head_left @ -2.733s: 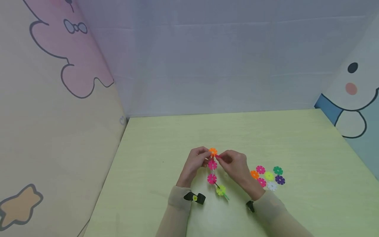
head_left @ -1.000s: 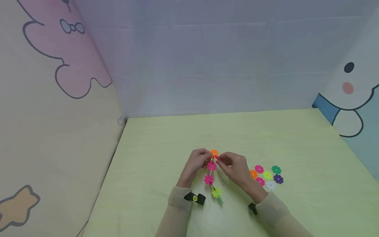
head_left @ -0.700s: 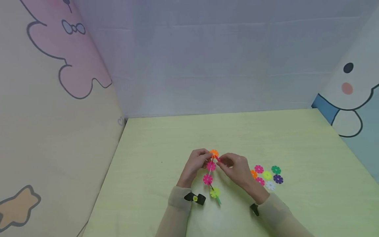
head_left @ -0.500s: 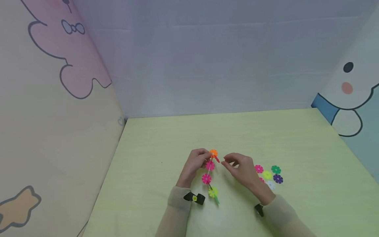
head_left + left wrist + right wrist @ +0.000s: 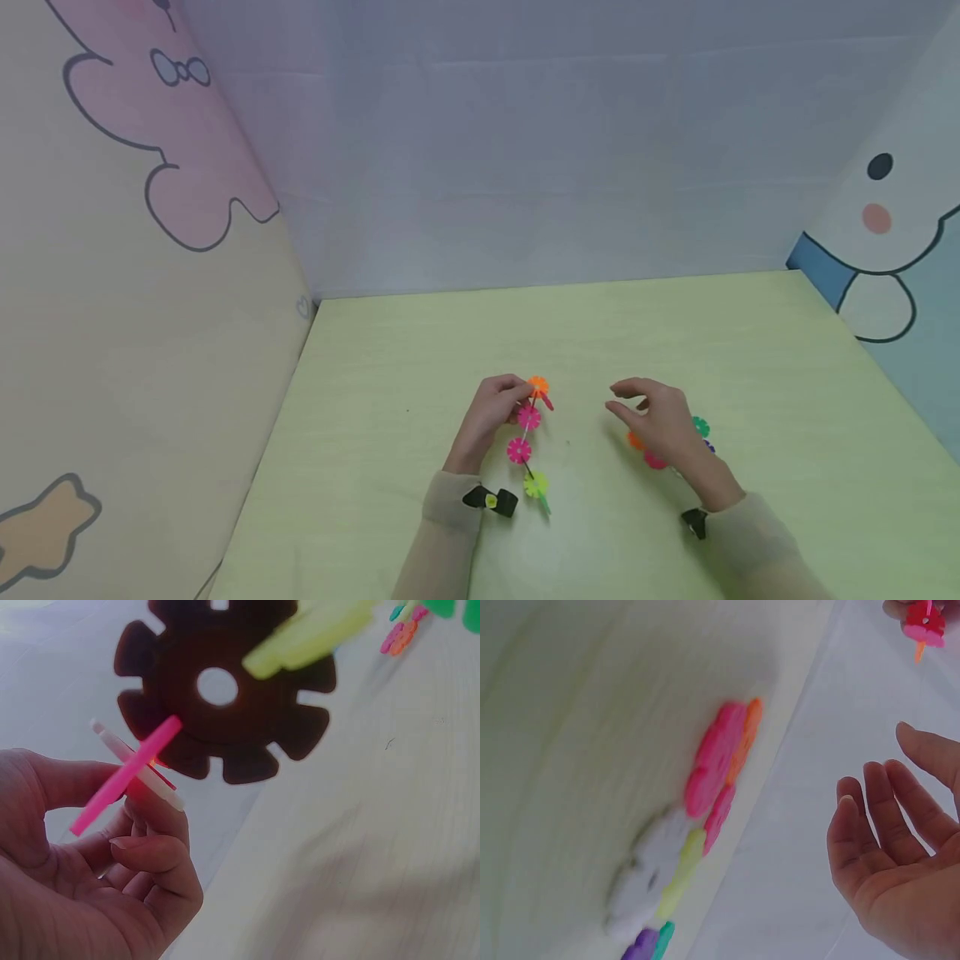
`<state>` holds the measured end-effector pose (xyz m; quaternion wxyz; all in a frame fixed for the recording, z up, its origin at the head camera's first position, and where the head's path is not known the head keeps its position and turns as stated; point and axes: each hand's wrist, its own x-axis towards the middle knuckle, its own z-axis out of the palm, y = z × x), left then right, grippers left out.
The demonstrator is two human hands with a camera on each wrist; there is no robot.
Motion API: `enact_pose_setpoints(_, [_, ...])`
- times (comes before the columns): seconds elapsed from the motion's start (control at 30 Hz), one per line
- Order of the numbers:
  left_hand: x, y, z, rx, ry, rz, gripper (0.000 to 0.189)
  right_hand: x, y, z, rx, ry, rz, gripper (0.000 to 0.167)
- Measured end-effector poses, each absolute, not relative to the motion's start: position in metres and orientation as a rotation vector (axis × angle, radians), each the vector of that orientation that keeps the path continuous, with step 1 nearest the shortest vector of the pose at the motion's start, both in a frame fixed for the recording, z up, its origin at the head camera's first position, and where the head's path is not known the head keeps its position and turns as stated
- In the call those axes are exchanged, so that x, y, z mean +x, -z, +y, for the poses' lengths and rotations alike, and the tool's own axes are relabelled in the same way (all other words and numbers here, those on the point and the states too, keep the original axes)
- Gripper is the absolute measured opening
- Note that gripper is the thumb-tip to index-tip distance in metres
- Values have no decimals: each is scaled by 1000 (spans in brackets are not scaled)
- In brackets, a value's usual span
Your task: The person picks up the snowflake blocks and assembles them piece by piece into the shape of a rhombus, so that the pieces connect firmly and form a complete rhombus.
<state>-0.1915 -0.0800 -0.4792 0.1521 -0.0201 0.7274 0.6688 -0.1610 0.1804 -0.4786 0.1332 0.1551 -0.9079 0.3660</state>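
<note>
My left hand [image 5: 491,412] pinches the far end of a chain of notched plastic discs above the table. An orange disc [image 5: 538,387] tops the chain, with a red disc [image 5: 547,401] slotted edge-on beside it. Lower down come pink discs [image 5: 519,451], a yellow-green disc [image 5: 536,484] and a green one at the near end. In the left wrist view a dark disc [image 5: 225,742] hangs close to the camera. My right hand [image 5: 660,421] holds nothing, thumb and fingers apart, over loose discs, partly covering them.
Loose discs lie flat on the table at the right: pink [image 5: 716,761], white [image 5: 649,874], purple [image 5: 640,946], plus orange, yellow and green ones. The pale table [image 5: 420,350] meets a grey-lilac back wall [image 5: 480,167] and printed side walls.
My right hand has let go of the red disc and moved right, over the loose discs. The left hand stays put, while the chain's lower end has swung slightly left.
</note>
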Motion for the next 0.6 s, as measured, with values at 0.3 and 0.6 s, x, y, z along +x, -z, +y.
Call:
enact_pose_setpoints(0.3, [-191, 479, -80, -35, -1953, 2081, 20, -159, 474, 228, 321, -1002, -2882, 32])
enact_pose_setpoints(0.6, [-192, 482, -81, -72, -1959, 2062, 16, -158, 471, 265, 197, -841, -3155, 41])
